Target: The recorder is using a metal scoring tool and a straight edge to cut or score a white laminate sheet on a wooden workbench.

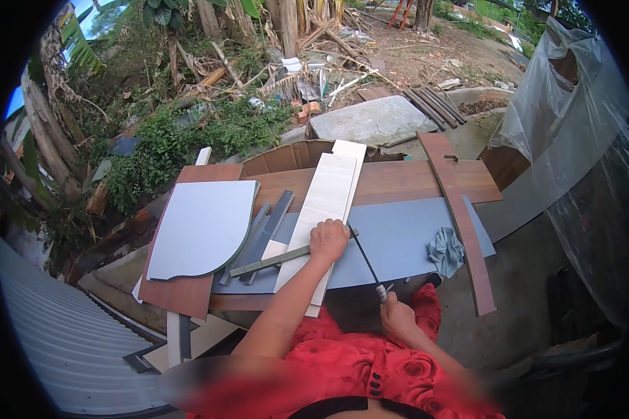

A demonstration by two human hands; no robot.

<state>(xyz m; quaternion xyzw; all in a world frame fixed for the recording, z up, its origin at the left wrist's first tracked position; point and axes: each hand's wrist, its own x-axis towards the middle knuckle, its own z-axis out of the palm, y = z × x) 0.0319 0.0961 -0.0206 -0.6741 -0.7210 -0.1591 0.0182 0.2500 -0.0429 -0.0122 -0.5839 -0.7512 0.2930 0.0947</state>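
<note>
My left hand is closed over a narrow grey-green strip and presses it down on pale wooden boards. The strip lies slantwise across the boards, and its right end pokes out just past my fingers. Lower and to the right, my right hand is closed round the pale, wrapped handle of a thin saw. Its long dark blade points up and away from me, the far end close to the strip's right end. Whether blade and strip touch, I cannot tell.
Beneath the boards lies a blue-grey panel. A white panel with a curved edge rests on a brown board at left, beside dark strips. At right are a crumpled cloth and a long brown plank jutting toward me.
</note>
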